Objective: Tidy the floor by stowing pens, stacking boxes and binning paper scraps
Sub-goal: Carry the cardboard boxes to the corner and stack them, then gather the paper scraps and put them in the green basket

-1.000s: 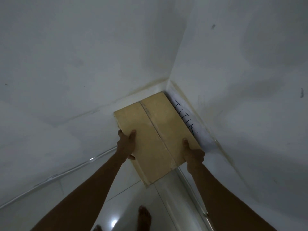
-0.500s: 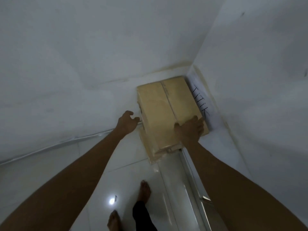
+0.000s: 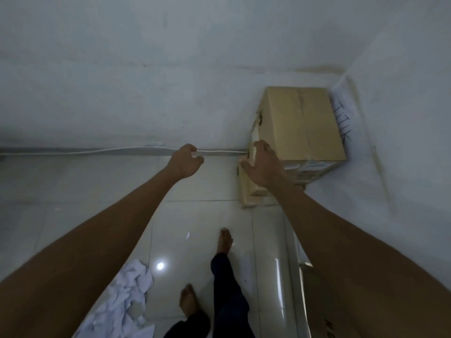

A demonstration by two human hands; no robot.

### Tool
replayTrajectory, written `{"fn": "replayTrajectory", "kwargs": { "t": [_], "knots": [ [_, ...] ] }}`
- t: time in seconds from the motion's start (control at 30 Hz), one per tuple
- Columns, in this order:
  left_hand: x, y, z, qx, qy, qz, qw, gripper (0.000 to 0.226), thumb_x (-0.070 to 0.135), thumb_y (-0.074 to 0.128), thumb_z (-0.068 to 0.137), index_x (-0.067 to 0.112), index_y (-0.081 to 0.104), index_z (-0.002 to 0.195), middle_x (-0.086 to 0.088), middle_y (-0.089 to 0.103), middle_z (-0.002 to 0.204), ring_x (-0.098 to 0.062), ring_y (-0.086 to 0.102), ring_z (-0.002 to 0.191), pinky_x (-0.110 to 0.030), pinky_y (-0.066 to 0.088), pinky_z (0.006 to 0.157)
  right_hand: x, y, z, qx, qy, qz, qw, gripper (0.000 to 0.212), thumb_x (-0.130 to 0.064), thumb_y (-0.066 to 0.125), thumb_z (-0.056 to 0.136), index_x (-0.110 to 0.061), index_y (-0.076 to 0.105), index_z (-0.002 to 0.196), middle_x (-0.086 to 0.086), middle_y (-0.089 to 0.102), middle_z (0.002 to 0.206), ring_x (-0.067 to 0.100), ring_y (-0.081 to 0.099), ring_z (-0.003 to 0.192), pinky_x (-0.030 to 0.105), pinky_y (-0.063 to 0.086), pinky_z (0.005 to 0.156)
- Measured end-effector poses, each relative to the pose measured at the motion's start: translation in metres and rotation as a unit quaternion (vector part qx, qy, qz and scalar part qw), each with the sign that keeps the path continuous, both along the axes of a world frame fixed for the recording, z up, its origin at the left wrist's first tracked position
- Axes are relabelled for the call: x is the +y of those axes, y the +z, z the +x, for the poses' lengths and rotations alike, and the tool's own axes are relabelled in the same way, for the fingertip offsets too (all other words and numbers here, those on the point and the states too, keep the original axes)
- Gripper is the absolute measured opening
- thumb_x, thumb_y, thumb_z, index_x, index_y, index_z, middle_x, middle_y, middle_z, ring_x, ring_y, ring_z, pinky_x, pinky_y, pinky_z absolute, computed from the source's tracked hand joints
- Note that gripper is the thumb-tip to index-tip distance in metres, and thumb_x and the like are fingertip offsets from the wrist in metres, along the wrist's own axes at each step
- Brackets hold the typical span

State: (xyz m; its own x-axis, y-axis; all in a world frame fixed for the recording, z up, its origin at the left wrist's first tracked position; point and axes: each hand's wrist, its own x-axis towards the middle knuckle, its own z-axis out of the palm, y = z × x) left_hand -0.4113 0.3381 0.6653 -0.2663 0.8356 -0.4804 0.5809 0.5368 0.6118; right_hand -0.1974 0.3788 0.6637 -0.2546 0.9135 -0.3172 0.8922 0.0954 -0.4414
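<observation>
A tan cardboard box with a taped seam sits in the corner of the room, on top of another cardboard box whose edge shows below it. My right hand hovers at the top box's near left corner with fingers spread and holds nothing; whether it touches the box I cannot tell. To the left of the stack, my left hand hangs in the air, loosely curled and empty. Crumpled white paper lies on the tiles at the bottom left. A small paper scrap lies mid-floor.
White walls meet behind the boxes. A white sheet with the handwritten word "TITIK" lies right of the stack. A white cable runs along the wall's base. My bare feet stand on glossy white tiles.
Both hands held the box a second ago. The left let go first, then the right lifted off the top. The view has swung left, showing more floor and the crumpled paper.
</observation>
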Motion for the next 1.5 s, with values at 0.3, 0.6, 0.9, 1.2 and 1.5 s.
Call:
{"fn": "replayTrajectory", "kwargs": {
  "t": [0.3, 0.6, 0.9, 1.2, 1.5],
  "knots": [
    [-0.136, 0.01, -0.064, -0.004, 0.094, -0.031, 0.995, 0.044, 0.028, 0.057, 0.092, 0.009, 0.052, 0.131, -0.013, 0.049, 0.139, -0.026, 0.047, 0.128, -0.03, 0.035, 0.103, -0.088, 0.001, -0.065, -0.024, 0.154, -0.013, 0.988, 0.071, -0.046, 0.053, 0.094, -0.003, 0.029, 0.145, 0.017, 0.033, 0.149, 0.031, 0.034, 0.136, 0.041, 0.033, 0.109],
    [-0.271, -0.007, -0.091, -0.007, 0.291, -0.035, 0.956, 0.042, 0.027, 0.056, 0.092, 0.009, 0.051, 0.129, -0.014, 0.05, 0.137, -0.027, 0.047, 0.126, -0.03, 0.035, 0.102, -0.142, -0.009, -0.125, -0.025, 0.33, -0.033, 0.943, 0.069, -0.042, 0.054, 0.094, -0.003, 0.029, 0.145, 0.015, 0.031, 0.151, 0.032, 0.036, 0.136, 0.045, 0.034, 0.109],
    [-0.368, -0.032, -0.06, -0.019, 0.404, -0.035, 0.914, 0.048, 0.026, 0.058, 0.091, 0.007, 0.046, 0.133, -0.017, 0.058, 0.126, -0.028, 0.053, 0.116, -0.024, 0.033, 0.086, -0.214, -0.039, -0.156, -0.032, 0.446, -0.053, 0.893, 0.071, -0.045, 0.055, 0.093, -0.004, 0.029, 0.145, 0.012, 0.031, 0.152, 0.032, 0.04, 0.133, 0.044, 0.036, 0.105],
    [-0.494, -0.074, -0.047, -0.031, 0.509, -0.05, 0.859, 0.05, 0.02, 0.058, 0.089, 0.0, 0.044, 0.132, -0.017, 0.056, 0.127, -0.033, 0.052, 0.118, -0.029, 0.038, 0.088, -0.297, -0.074, -0.203, -0.066, 0.539, -0.074, 0.837, 0.076, -0.046, 0.054, 0.093, -0.006, 0.021, 0.149, 0.01, 0.025, 0.155, 0.029, 0.033, 0.139, 0.044, 0.033, 0.11],
    [-0.61, -0.13, -0.062, -0.056, 0.614, -0.056, 0.785, 0.062, 0.024, 0.061, 0.087, 0.002, 0.037, 0.14, -0.018, 0.041, 0.144, -0.034, 0.042, 0.131, -0.041, 0.035, 0.108, -0.383, -0.132, -0.266, -0.075, 0.608, -0.071, 0.787, 0.078, -0.045, 0.056, 0.092, -0.005, 0.022, 0.149, 0.013, 0.027, 0.155, 0.03, 0.034, 0.139, 0.042, 0.033, 0.11]
  ]
}}
